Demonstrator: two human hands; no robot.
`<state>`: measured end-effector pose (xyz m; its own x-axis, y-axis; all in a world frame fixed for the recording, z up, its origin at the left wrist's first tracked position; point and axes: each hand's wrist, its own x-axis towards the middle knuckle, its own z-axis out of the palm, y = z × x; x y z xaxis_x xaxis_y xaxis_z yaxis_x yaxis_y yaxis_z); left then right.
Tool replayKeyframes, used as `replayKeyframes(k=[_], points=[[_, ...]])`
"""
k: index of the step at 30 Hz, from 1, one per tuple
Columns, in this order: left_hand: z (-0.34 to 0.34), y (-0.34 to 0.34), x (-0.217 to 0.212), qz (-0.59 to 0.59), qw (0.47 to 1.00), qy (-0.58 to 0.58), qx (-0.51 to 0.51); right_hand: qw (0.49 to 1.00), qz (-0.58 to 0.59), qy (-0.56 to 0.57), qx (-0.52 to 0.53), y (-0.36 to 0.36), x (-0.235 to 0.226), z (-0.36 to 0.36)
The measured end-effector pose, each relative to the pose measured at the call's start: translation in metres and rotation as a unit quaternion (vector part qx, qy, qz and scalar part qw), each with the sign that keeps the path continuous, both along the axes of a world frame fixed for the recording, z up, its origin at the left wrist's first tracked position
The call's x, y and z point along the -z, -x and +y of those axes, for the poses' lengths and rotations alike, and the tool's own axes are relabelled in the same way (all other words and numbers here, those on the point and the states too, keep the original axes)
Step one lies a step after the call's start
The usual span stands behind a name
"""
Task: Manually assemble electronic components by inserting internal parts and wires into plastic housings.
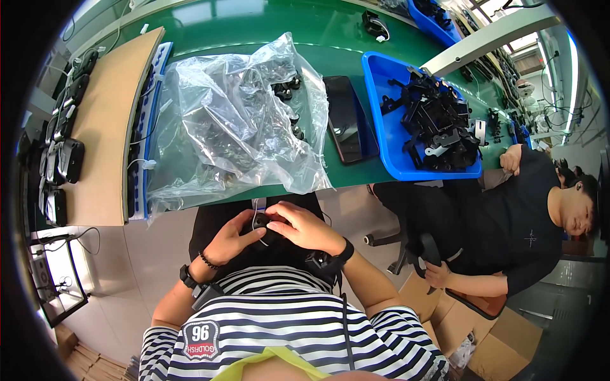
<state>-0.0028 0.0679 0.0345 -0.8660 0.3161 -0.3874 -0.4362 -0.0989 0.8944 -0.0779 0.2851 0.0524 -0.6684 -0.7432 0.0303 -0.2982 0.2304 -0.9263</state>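
Observation:
Over my lap, just below the table's front edge, a small black part with a white cable sits between my two hands. My left hand grips it from the left, thumb and fingers closed on its side. From the right, my right hand pinches the same part with thumb and forefinger. The thin white cable loops down past my left thumb. Most of the part is hidden by my fingers, and its exact kind cannot be made out against my dark trousers.
A clear plastic bag with black parts lies on the green table. To its right are a black phone and a blue bin of black brackets. Cardboard with black units stands left. A person sits at right.

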Motion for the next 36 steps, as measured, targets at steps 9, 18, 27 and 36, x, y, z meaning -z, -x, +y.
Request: replayKeyframes(k=[9,18,27,36], points=[[0.000,-0.007,0.014,0.034,0.998,0.044,-0.004,0.996,-0.090,0.012,0.023,-0.010,0.015,0.000],[0.001,-0.007,0.016,0.029,0.999,0.043,0.008,0.995,-0.093,-0.035,0.028,-0.009,0.009,-0.004],[0.005,-0.008,0.018,0.107,0.987,0.119,0.023,0.989,-0.100,-0.088,0.060,-0.013,0.017,-0.006],[0.002,-0.001,0.011,0.030,0.998,0.060,-0.004,0.989,-0.126,-0.039,0.073,-0.011,0.016,-0.006]])
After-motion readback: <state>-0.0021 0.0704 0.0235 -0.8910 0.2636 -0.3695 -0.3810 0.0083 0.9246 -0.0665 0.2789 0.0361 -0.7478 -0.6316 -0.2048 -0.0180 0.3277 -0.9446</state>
